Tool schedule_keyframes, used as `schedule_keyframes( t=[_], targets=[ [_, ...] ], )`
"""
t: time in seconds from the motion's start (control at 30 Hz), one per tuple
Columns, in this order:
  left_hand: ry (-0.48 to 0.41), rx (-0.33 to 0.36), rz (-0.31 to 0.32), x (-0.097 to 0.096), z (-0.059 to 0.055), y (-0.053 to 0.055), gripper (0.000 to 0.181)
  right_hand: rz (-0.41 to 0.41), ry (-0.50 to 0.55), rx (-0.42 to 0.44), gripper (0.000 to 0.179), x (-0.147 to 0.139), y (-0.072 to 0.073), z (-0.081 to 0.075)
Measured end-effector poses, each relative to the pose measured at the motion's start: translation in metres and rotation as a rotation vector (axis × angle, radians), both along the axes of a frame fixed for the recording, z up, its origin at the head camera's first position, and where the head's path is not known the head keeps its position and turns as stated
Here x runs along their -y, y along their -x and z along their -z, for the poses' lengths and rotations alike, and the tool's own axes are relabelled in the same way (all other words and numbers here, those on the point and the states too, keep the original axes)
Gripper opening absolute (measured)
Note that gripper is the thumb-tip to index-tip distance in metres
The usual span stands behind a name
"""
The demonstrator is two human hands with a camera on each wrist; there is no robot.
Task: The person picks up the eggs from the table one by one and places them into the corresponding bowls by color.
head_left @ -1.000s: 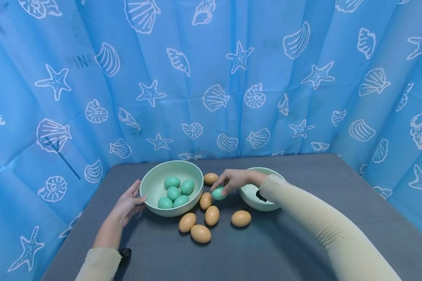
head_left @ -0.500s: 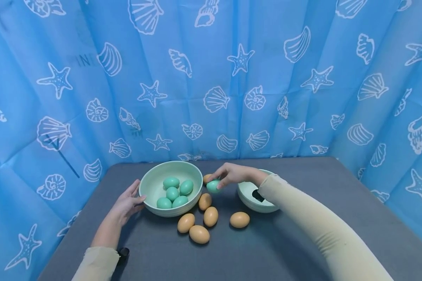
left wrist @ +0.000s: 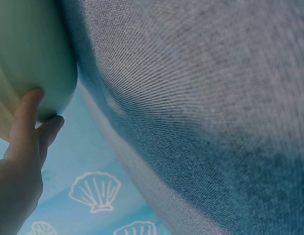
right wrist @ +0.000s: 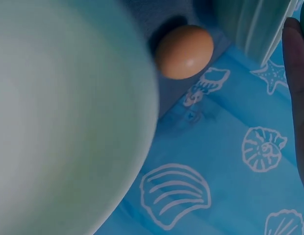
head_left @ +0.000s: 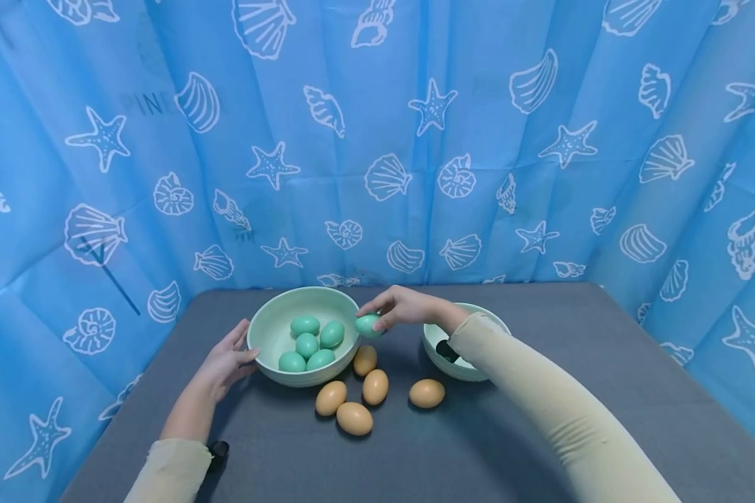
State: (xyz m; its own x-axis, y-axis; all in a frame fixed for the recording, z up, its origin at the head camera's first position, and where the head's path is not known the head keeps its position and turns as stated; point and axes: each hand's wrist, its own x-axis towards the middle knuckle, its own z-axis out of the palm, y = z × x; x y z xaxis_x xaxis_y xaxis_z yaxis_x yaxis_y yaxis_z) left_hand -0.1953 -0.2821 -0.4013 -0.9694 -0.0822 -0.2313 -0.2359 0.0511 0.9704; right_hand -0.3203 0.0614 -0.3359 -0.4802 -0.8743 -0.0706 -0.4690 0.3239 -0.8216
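Note:
My right hand (head_left: 399, 307) pinches a green egg (head_left: 368, 324) at the right rim of a large pale green bowl (head_left: 270, 314). Inside that bowl lie several green eggs (head_left: 307, 345). My left hand (head_left: 225, 363) touches the bowl's left side with thumb and fingers extended. In the left wrist view, the fingertips (left wrist: 32, 95) meet the bowl's outer wall (left wrist: 39, 54). Only a finger (right wrist: 296, 73) of the right hand and a sliver of green egg show at the right wrist view's edge.
A second pale bowl (head_left: 443, 363) stands beneath my right forearm, partly covered by it. Several brown eggs, one of them apart (head_left: 426, 393), lie on the grey cloth (head_left: 453, 454) between and before the bowls. A blue shell-print curtain (head_left: 352, 175) hangs behind.
My right hand has moved left with the green egg, from between the bowls up to the large bowl's rim. It now covers the rear brown egg. My left hand stays at the bowl.

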Motion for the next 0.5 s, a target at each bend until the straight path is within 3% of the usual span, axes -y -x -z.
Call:
schedule_keyframes(
  t=[0.2,0.5],
  targets=[
    [-0.003,-0.005,-0.005,0.0,0.001,0.001,0.079,0.001,0.042,-0.001,0.042,0.011,-0.005,0.0],
    [-0.009,0.004,-0.018,-0.002,-0.002,0.002,0.079,-0.002,0.025,-0.028,0.041,0.03,-0.007,-0.001]
  ],
)
